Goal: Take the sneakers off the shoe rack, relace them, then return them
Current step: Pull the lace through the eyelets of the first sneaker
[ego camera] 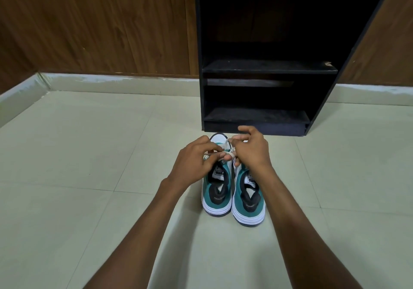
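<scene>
The big black shoe rack stands far. Two sneakers sit near it on the floor. The left hand and right hand, close together, pinch the white lace. If fingers slip, the knot might come loose

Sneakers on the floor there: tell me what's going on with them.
A person is working the white lace of the left sneaker, pinching it with the left hand and right hand. The right sneaker stands beside it on the tiled floor, heels toward the camera. The black shoe rack ahead shows no shoes.
</scene>
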Demonstrator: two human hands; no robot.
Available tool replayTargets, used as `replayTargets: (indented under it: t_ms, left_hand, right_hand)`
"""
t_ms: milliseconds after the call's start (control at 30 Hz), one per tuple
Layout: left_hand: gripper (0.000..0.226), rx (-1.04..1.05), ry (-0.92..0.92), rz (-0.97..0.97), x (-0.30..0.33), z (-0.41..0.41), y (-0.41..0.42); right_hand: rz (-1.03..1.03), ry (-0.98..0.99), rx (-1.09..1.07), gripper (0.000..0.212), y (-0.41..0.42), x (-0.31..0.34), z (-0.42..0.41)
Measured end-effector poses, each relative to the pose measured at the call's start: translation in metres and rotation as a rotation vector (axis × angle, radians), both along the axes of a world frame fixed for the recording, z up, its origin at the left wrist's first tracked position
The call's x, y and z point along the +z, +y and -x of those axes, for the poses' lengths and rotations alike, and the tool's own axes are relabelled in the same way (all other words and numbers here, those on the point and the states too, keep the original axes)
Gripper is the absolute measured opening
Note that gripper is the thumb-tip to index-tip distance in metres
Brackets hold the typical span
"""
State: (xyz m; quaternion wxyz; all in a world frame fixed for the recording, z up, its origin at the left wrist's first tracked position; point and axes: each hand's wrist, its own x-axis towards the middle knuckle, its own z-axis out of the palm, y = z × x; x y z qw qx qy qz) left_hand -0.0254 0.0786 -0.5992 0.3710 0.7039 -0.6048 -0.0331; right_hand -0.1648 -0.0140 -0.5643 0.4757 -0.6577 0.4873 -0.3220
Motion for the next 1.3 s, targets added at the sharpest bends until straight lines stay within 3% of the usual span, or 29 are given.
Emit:
replayTargets:
  t_ms: [67,200,367,467,567,667,733,833,967,1033,1167,1233,1300]
  left_hand:
    - [0.009,-0.054,0.323,-0.114,0.008,0.002,-0.001]
    - [0.02,-0.029,0.807,-0.3,0.022,0.002,-0.002]
    - [0.019,-0.014,1.012,-0.41,0.019,-0.002,-0.006]
    - [0.017,0.044,1.035,-0.383,0.021,-0.003,-0.009]
    - [0.017,0.101,1.002,-0.367,0.022,-0.005,-0.01]
    - [0.021,0.124,0.998,-0.354,0.021,-0.006,-0.01]
    - [0.027,0.121,0.998,-0.342,0.02,-0.005,-0.01]
    - [0.026,0.103,0.989,-0.336,0.021,0.0,-0.011]
    - [0.023,0.094,0.969,-0.314,0.023,0.003,-0.01]
    - [0.027,0.095,0.953,-0.315,0.024,0.002,-0.008]
    - [0.032,0.136,0.923,-0.326,0.025,-0.003,-0.006]
    - [0.032,0.146,0.923,-0.333,0.023,-0.004,-0.006]
    - [0.033,0.145,0.935,-0.34,0.023,-0.004,-0.006]
  right_hand:
    - [0.03,0.038,0.031,0.044,0.004,0.001,0.0]
    - [0.235,0.08,0.127,0.024,0.014,-0.005,0.007]
    - [0.415,0.343,0.265,0.027,0.02,-0.024,0.009]
    - [0.33,0.264,0.165,0.009,0.02,-0.016,0.007]
    - [0.022,-0.134,0.113,0.022,0.018,0.017,0.013]
    - [-0.051,-0.383,0.114,0.017,0.013,0.048,0.021]
    - [0.003,-0.293,0.085,0.016,0.009,0.053,0.023]
    - [0.101,0.014,0.037,0.026,0.007,0.047,0.021]
    - [-0.038,0.159,0.193,0.059,0.014,0.034,0.015]
    - [-0.037,0.231,0.169,0.063,0.015,0.028,0.01]
    - [0.266,0.619,-0.003,0.078,0.01,0.017,0.008]
    - [0.383,0.649,-0.013,0.086,0.011,0.011,0.008]
    - [0.485,0.66,0.049,0.075,0.011,0.006,0.006]
